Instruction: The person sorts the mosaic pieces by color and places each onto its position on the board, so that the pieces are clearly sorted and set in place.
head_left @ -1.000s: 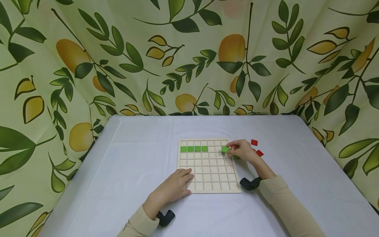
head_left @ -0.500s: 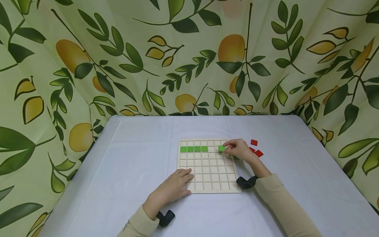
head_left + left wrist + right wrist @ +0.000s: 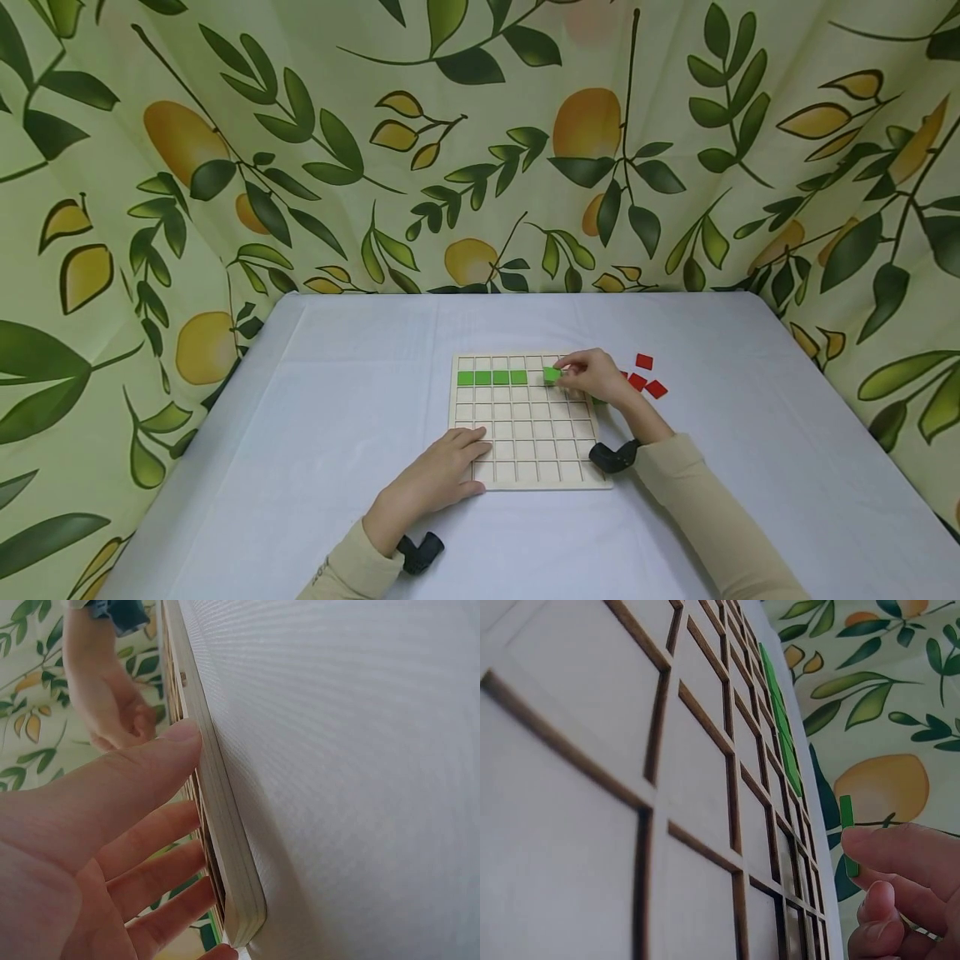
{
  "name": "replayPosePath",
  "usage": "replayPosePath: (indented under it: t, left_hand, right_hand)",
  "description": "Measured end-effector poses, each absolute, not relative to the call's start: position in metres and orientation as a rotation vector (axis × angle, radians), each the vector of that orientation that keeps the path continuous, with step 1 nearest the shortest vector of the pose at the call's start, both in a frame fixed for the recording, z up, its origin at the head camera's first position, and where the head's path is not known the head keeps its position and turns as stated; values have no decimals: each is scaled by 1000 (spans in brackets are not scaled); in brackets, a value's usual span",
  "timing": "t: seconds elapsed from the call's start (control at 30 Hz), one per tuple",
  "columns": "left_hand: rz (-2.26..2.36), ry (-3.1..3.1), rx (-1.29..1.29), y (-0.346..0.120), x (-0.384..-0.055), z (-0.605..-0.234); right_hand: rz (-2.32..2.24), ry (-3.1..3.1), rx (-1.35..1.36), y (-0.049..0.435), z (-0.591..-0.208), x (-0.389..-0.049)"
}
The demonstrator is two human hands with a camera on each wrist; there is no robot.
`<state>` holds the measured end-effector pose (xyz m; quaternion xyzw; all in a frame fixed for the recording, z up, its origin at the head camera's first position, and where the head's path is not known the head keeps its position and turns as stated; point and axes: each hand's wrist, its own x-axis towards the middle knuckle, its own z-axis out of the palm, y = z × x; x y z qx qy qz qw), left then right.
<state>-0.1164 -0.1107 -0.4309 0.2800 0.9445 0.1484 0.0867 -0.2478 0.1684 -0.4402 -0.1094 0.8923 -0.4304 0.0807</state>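
My right hand [image 3: 594, 375] pinches a green square tile [image 3: 551, 376] by its edge, just above the wooden grid board [image 3: 534, 475]. In the right wrist view the tile [image 3: 847, 810] stands apart from the board's surface, between thumb and fingers. Several green tiles [image 3: 492, 377] lie side by side in the second row from the top, at the left. My left hand [image 3: 435, 471] rests on the board's lower left edge. In the left wrist view its thumb [image 3: 176, 746] touches the board's side [image 3: 225, 817], with the fingers stretched out over the grid.
Several red tiles [image 3: 644, 361] lie on the white tablecloth [image 3: 360, 375] right of the board, some partly behind the right hand. A green tile [image 3: 598, 401] shows at the board's right edge beneath that hand. A leaf-and-fruit patterned curtain [image 3: 480, 167] surrounds the table.
My right hand has moved left along the second row with the green tile, towards the tiles lying there. More red tiles are uncovered behind it. The left hand has stayed put.
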Motion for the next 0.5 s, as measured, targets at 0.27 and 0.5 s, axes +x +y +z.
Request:
replayPosePath:
  t: [0.27, 0.5]
  left_hand:
    - [446, 2822, 846, -111, -116, -431]
    - [449, 2824, 844, -111, -116, -431]
  right_hand:
    - [-1255, 2664, -308, 163, -442, -252]
    - [-1274, 2651, -329, 159, -443, -253]
